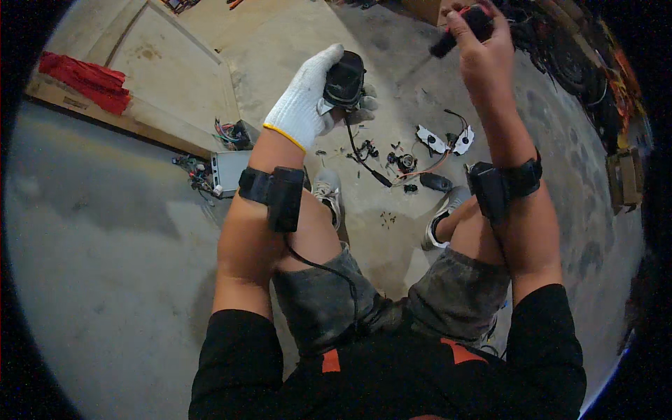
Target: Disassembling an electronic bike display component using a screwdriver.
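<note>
My left hand (304,98), in a white knitted glove with a yellow cuff edge, is closed around a black rounded housing (344,78). A black cable (358,150) hangs from the housing toward the floor. Up at the right, my bare right hand (483,52) grips a red-and-black power screwdriver (479,22). Its black front end and long thin shaft point down and left, apart from the housing. The rear of this tool is partly hidden by my fingers and the picture's edge.
Small black parts (404,163) and white plates with wires (446,140) lie on the floor between my shoes. Screws (387,220) are scattered nearer. Left are a silver box (231,171), a wooden panel (175,70) and a red cloth (87,80). Cables (570,63) are heaped far right.
</note>
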A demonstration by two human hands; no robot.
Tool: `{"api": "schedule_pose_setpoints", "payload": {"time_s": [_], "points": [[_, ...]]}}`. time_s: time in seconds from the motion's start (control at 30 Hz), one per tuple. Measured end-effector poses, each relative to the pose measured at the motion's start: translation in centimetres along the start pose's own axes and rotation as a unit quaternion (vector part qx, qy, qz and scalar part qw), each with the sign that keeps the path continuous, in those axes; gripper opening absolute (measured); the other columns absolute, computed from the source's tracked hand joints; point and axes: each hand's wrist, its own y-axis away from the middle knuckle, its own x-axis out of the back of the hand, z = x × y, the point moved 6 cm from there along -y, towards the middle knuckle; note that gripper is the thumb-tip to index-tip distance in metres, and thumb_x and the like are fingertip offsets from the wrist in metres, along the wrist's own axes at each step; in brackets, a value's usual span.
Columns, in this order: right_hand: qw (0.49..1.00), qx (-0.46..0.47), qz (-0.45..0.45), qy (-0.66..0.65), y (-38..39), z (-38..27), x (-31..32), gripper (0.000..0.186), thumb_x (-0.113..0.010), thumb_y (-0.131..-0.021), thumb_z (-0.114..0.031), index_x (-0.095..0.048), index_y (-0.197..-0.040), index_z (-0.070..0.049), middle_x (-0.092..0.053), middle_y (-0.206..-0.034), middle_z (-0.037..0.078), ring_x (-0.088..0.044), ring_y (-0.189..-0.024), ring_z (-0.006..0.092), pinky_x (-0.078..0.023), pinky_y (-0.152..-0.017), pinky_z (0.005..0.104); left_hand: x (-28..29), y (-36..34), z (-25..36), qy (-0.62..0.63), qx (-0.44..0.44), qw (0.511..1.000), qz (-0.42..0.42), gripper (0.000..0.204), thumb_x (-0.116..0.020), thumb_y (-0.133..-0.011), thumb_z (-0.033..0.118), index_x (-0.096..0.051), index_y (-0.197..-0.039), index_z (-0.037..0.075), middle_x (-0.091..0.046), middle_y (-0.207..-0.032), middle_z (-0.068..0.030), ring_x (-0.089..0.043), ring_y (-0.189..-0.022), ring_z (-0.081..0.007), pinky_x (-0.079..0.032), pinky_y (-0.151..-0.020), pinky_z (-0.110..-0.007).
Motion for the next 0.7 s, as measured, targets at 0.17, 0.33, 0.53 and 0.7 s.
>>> {"api": "schedule_pose_setpoints", "payload": {"time_s": [0.17, 0.33, 0.53, 0.7], "points": [[0.989, 0.059, 0.075, -0.110, 1.0, -2.9, 1.0, 0.052, -0.060, -0.098, -0.025, -0.034, -0.136, 0.000, -0.056, -0.107, 0.014, -0.066, -0.092, 0.0221, -0.055, -0.079, 0.0343, 0.2, 0.1, 0.1, -0.023, -0.005, 1.000, -0.012, 0.046, -0.050, -0.096, 0.046, -0.055, -0.105, 0.002, -0.064, -0.084, -0.0175, -0.066, -0.067, -0.0353, -0.056, -0.061, -0.054], [0.987, 0.003, 0.080, -0.137, 1.9, -3.6, 0.3, 0.050, -0.057, -0.100, -0.024, -0.033, -0.136, 0.000, -0.055, -0.101, 0.012, -0.068, -0.082, 0.0213, -0.057, -0.074, 0.0336, 0.0, 0.2, -0.1, -0.011, 0.010, 1.000, 0.001, 0.046, -0.050, -0.096, 0.046, -0.055, -0.104, 0.001, -0.064, -0.083, -0.0177, -0.064, -0.065, -0.0353, -0.055, -0.059, -0.054], [0.994, 0.002, -0.005, -0.113, 2.1, -4.1, -1.0, 0.052, -0.057, -0.099, -0.023, -0.032, -0.136, 0.004, -0.053, -0.092, 0.009, -0.068, -0.079, 0.0214, -0.058, -0.075, 0.0347, -0.1, 0.7, 0.0, -0.038, -0.009, 0.999, 0.033, 0.051, -0.048, -0.097, 0.050, -0.059, -0.106, 0.001, -0.066, -0.085, -0.0183, -0.064, -0.063, -0.0312, -0.056, -0.061, -0.050], [0.993, 0.020, 0.017, -0.115, 2.1, -3.8, -0.9, 0.054, -0.057, -0.100, -0.024, -0.030, -0.136, 0.005, -0.055, -0.088, 0.009, -0.068, -0.077, 0.0214, -0.057, -0.075, 0.0354, -0.2, 0.7, -0.2, -0.045, 0.013, 0.999, 0.023, 0.052, -0.049, -0.096, 0.050, -0.059, -0.106, 0.000, -0.066, -0.090, -0.0199, -0.064, -0.063, -0.0320, -0.056, -0.062, -0.051]]}}
